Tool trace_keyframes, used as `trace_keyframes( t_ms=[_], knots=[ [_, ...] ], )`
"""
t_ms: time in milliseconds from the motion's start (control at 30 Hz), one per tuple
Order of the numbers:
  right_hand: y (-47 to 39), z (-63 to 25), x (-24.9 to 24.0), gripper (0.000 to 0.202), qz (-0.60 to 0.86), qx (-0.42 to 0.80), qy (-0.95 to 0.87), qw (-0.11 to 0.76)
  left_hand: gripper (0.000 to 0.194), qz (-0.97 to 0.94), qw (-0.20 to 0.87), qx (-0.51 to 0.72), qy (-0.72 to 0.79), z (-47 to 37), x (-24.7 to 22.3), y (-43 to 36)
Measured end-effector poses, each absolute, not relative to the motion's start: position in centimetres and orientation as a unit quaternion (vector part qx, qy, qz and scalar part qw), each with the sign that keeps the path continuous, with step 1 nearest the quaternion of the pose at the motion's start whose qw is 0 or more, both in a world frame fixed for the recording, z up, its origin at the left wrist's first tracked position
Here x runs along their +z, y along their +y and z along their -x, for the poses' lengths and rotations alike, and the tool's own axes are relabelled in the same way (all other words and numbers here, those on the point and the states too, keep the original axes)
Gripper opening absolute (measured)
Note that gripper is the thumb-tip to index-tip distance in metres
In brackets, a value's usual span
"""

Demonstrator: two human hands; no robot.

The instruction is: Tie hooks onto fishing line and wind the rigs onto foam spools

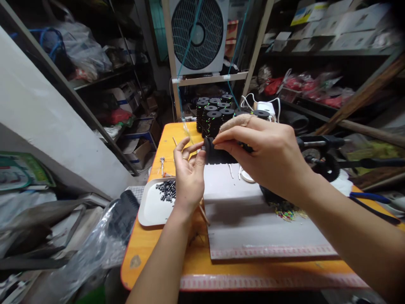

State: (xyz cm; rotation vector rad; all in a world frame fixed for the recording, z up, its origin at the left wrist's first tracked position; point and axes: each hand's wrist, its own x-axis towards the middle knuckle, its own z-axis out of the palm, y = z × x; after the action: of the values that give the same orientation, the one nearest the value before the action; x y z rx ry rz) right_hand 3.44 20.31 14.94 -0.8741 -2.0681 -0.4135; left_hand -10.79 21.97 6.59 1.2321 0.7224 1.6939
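In front of me, above the board, my left hand (190,175) grips a small black foam spool (209,148) between thumb and fingers. The spool stands on edge. My right hand (264,145) comes in from the right, its thumb and a finger pinched at the spool's side. What lies between those fingertips is too small to make out. One finger of the right hand wears a pale wrap (236,122). Just left of my left wrist sits a white tray (150,211) with many short black tubes (166,189).
Stacked black spools (215,114) with bright green marks stand at the back of the yellow table (136,245). A pale board (237,236) bears multicoloured beads (287,212). Blue-handled pliers (370,197) and a black geared device (325,164) are at right; a fan (198,36) is behind.
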Motion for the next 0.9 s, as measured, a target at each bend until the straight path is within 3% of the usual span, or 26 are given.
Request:
trace_keyframes(
  t_ms=[533, 733, 900],
  knots=[
    [19.9, -2.7, 14.0, 0.019, 0.331, -0.258, -0.821, 0.387, 0.044, -0.494, 0.447, 0.693, 0.275, 10.7, 6.5, 22.1],
    [20.1, -2.7, 14.7, 0.015, 0.318, -0.218, -0.856, 0.345, 0.046, -0.492, 0.449, 0.694, 0.271, 10.7, 6.4, 22.2],
    [16.9, -4.9, 13.6, 0.021, 0.334, -0.184, -0.837, 0.392, 0.046, -0.491, 0.460, 0.694, 0.255, 10.7, 6.2, 22.3]
  ],
)
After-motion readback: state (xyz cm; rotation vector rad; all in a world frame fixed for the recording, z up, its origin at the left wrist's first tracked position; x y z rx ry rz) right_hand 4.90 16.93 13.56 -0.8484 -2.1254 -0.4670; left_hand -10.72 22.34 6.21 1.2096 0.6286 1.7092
